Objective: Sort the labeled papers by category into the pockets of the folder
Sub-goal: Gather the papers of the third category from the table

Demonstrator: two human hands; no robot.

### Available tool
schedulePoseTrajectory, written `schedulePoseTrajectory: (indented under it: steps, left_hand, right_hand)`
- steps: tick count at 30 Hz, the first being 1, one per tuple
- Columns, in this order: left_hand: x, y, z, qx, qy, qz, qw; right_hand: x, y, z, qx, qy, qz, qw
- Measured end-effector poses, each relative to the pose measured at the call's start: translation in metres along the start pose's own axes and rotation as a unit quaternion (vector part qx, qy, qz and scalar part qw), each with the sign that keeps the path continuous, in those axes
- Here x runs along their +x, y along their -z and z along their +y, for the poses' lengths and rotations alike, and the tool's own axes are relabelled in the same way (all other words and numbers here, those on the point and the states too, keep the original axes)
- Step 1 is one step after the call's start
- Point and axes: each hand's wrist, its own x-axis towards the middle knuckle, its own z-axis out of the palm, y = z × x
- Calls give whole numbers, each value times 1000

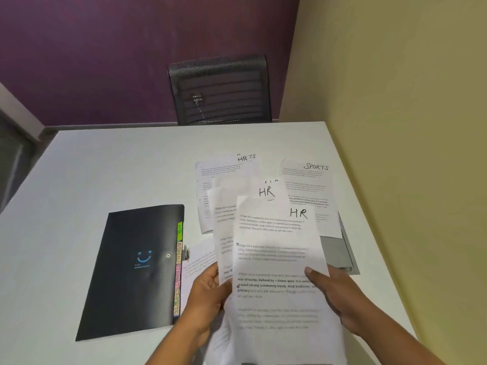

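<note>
Now — fingers (pixel 313 274) round HR papers (pixel 276 259)

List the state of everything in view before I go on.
folder: closed, flat on table, tabs out at right edge.
front HR sheet: lifted, pinched by right hand.
rear HR sheets: lifted, fanned, gripped by left hand.
Sports sheet: face up, flat, partly over a grey item.
loose pile: face up on table, overlapping.
chair: at far table edge.
</note>
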Motion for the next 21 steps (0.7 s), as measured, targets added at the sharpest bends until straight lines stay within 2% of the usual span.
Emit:
schedulePoseTrajectory:
  steps: [4,8,12,21]
  left_hand:
    - [-7,-4,1,24,2,-12,1000]
    - [-11,-8,10,-3,-1,23,1000]
    - [-17,-17,17,49,-48,10,998]
    - [-18,-31,15,46,-112,-11,993]
  right_hand:
    - [-4,-1,0,-32,32,7,999]
    - [-6,4,5,-11,36,-9,999]
    - [-12,7,7,-63,64,-23,996]
    - [-12,10,7,-85,137,0,987]
